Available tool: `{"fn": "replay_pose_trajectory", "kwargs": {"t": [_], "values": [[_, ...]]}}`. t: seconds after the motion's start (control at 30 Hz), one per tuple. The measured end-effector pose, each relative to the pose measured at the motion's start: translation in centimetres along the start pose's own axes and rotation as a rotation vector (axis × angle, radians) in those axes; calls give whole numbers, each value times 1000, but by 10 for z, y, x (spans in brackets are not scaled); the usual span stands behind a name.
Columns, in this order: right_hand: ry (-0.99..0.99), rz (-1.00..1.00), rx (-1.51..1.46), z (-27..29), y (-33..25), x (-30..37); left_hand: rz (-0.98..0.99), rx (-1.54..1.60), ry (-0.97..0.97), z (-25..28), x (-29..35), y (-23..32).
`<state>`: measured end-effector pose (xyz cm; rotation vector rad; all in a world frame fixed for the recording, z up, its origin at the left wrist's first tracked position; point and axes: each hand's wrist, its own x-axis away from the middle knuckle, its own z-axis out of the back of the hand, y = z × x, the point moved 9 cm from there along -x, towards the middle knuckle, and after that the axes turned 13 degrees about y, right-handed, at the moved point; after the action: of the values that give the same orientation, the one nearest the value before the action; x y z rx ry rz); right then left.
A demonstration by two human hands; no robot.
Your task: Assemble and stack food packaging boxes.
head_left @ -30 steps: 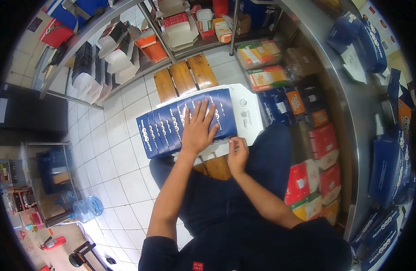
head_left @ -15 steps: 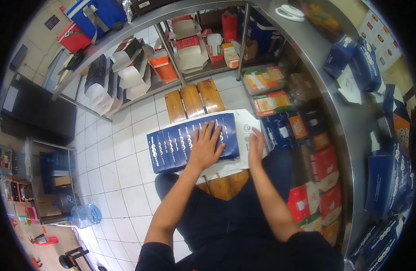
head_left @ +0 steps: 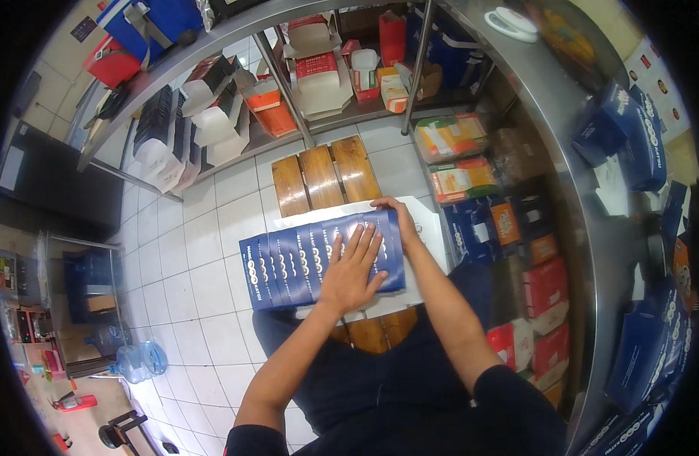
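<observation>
A row of overlapping blue cardboard food boxes (head_left: 285,262) with white print lies across a wooden slatted stool between my knees. My left hand (head_left: 353,266) rests flat on top of the boxes toward their right end, fingers spread. At that same right end my right hand (head_left: 399,220) bends over the far corner, its fingertips against the edge of the boxes. Its palm side is hidden. White cardboard (head_left: 425,228) sticks out beneath and to the right of the blue boxes.
The wooden stool (head_left: 315,178) stands on a white tiled floor. Ahead, a steel table's lower shelf (head_left: 266,144) holds folded boxes. To the right, stacked packs (head_left: 463,178) sit under a steel counter (head_left: 566,197) bearing more blue boxes (head_left: 630,144). Water jugs (head_left: 140,361) stand at left.
My right hand has moved from above the white cardboard to the right end of the blue boxes. The boxes have shifted slightly toward me, with my left hand still flat on them.
</observation>
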<state>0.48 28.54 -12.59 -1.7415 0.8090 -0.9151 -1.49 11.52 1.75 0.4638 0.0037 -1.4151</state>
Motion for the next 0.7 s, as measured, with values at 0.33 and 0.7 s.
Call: {"fn": "replay_pose_trajectory", "kwargs": {"t": [0.33,0.7], "values": [[-137,18,48,-17,-2,-7,-30,-26,4,-4,2,2],[898,1305,166,106,-318,195,-7,51,81,10,5,4]]}}
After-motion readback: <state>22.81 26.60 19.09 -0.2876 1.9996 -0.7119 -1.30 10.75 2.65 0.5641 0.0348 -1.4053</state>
